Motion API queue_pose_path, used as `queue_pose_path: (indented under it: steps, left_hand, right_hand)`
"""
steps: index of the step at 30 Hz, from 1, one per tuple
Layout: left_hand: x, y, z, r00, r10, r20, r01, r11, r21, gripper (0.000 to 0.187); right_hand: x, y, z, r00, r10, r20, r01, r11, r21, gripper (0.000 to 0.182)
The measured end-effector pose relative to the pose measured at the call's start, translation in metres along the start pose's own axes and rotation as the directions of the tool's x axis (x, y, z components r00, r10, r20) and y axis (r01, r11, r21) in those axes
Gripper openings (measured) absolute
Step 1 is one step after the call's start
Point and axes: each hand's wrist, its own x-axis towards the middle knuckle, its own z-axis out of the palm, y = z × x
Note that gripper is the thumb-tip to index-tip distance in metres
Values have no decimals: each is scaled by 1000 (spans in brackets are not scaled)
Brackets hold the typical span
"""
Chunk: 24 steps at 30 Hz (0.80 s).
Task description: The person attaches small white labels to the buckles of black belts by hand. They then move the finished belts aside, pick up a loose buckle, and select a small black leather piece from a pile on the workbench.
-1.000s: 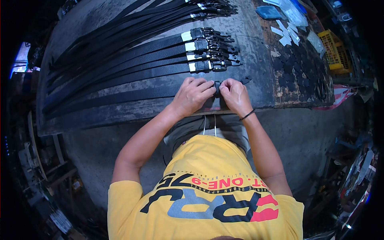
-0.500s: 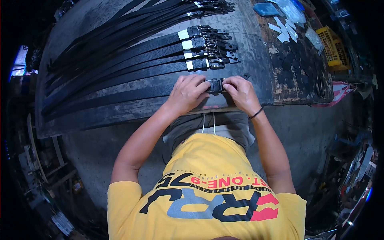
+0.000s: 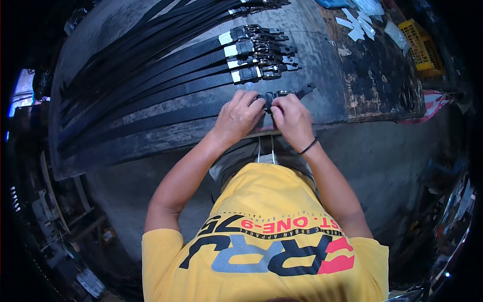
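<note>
A black leather belt [image 3: 171, 118] lies along the near side of the table, its buckle end between my hands. My left hand [image 3: 240, 113] is closed on the strap just left of the belt loop. With bent fingers my right hand [image 3: 292, 118] grips the belt by its buckle [image 3: 284, 93], partly covering it. A dark tab [image 3: 306, 90] sticks out to the right past the buckle. What the fingertips pinch exactly is hidden. Just beyond my hands, several black belts [image 3: 201, 68] lie side by side, buckles to the right, with white strips [image 3: 235, 76] near their buckles.
Another bundle of belts [image 3: 166, 30] lies at the far left of the table [image 3: 322, 50]. At the right are white paper strips [image 3: 356, 25], dark scraps [image 3: 372, 75] and a plastic bag [image 3: 397, 38]. A yellow crate [image 3: 420, 48] stands beyond the right edge.
My right hand has moved slightly left towards my left hand, uncovering more of the buckle and the tab. The view has shifted a little.
</note>
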Motion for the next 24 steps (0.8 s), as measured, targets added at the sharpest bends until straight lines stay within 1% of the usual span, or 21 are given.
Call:
queue_pose_path:
  steps: [2, 3, 4, 6, 7, 10, 11, 13, 14, 16, 17, 19, 23, 24]
  left_hand:
    - [1, -1, 2, 1000, 16, -4, -16, 1000, -22, 29]
    - [1, -1, 2, 1000, 18, 1, -18, 999, -44, 29]
    - [2, -2, 2, 1000, 20, 4, -19, 998, -65, 30]
    - [3, -2, 0, 1000, 5, 14, -4, 997, -80, 31]
    - [4, -2, 0, 1000, -13, 26, 15, 995, -94, 31]
    - [6, -1, -1, 998, -24, 63, 30, 995, -97, 32]
    - [7, -2, -2, 998, -23, 64, 29, 995, -97, 32]
    - [10, -4, -5, 998, 15, 56, -9, 995, -94, 31]
    - [11, -5, -5, 998, 18, 56, -13, 996, -92, 31]
    - [10, -7, -6, 992, 25, 127, -9, 992, -125, 31]
    - [10, -7, -6, 992, 27, 127, -11, 992, -124, 31]
    - [9, -8, -7, 990, 40, 139, -22, 992, -126, 31]
    - [8, -7, -7, 993, 46, 106, -29, 987, -160, 33]
    - [8, -6, -7, 996, -5, 89, 21, 983, -182, 35]
  right_hand:
    - [-2, -8, -3, 990, -140, -1, 139, 985, -106, 10]
    - [1, -7, -6, 988, -154, 5, 154, 980, -126, 10]
    - [4, -1, -8, 988, -154, 0, 152, 980, -127, 10]
    - [9, 11, -10, 991, -136, -20, 135, 991, -24, 11]
    - [10, 13, -13, 996, -91, 0, 91, 996, -11, 15]
    - [13, 16, -15, 994, -104, 33, 102, 994, 34, 20]
    - [15, 15, -17, 994, -103, 32, 102, 994, 34, 20]
    - [19, 10, -23, 980, -123, 156, 126, 992, -9, 26]
    - [22, 12, -24, 980, -125, 153, 127, 992, -8, 26]
    - [29, 18, -26, 953, -196, 229, 207, 978, -21, 29]
    - [31, 20, -27, 954, -197, 226, 207, 978, -20, 29]
    - [33, 22, -29, 937, -241, 255, 244, 970, 21, 36]
    - [34, 21, -32, 930, -216, 297, 215, 976, 37, 37]
    - [33, 21, -31, 935, -211, 284, 204, 977, 54, 36]
